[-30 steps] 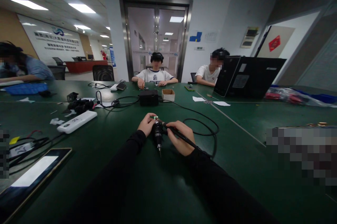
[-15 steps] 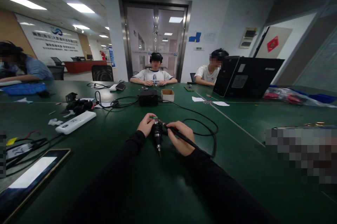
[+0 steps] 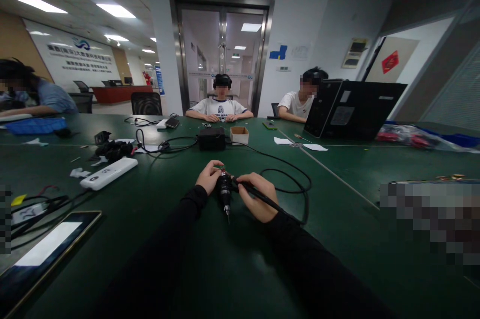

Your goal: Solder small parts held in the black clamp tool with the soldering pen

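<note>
A black tool with a silver, pointed tip (image 3: 225, 193) lies on the green table, its tip toward me. At its far end is a small part (image 3: 223, 169) with some red on it. My left hand (image 3: 209, 177) has its fingers closed at that far end; what they pinch is too small to make out. In my right hand (image 3: 259, 196) is a black pen-like tool (image 3: 268, 201) with a cable, held like a pencil, its front end beside the black tool.
Beyond my hands stand a black box (image 3: 211, 139) and a small open carton (image 3: 239, 135). Left are a white power strip (image 3: 109, 174), cables and a phone (image 3: 48, 249). A black computer case (image 3: 356, 109) stands back right. People sit around the table.
The small part at the far end of the black tool looked green before and now shows red. Both hands have stayed almost in place.
</note>
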`<state>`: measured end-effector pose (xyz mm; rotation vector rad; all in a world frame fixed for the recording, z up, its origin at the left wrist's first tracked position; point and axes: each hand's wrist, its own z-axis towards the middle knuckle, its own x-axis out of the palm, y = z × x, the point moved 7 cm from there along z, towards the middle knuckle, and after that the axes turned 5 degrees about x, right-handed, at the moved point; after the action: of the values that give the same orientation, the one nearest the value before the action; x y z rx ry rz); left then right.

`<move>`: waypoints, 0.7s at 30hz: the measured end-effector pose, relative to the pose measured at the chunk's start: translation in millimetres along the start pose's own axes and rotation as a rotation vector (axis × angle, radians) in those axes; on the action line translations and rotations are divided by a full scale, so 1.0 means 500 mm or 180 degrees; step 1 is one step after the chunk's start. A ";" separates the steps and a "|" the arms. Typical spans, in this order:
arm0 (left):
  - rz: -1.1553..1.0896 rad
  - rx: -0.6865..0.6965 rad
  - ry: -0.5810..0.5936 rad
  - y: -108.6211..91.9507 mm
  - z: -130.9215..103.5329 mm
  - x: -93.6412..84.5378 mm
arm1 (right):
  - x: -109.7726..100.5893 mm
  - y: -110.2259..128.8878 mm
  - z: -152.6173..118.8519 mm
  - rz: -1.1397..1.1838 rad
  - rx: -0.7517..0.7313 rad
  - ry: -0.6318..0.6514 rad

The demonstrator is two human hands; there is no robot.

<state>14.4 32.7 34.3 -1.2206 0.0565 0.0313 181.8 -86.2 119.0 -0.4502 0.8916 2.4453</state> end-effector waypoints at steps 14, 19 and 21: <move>-0.0020 -0.0055 -0.0026 0.028 0.009 -0.005 | -0.006 -0.001 0.002 0.0082 0.0044 -0.0104; -0.0024 -0.0085 -0.0056 0.024 0.008 -0.004 | -0.002 -0.005 0.001 0.0072 0.0077 -0.0082; 0.0003 -0.0090 -0.0071 0.018 0.006 -0.004 | -0.001 -0.006 0.000 0.0088 0.0077 -0.0078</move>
<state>12.3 38.6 26.9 -1.2482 0.0372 0.0466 183.9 -84.2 117.9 -0.4009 0.9220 2.4571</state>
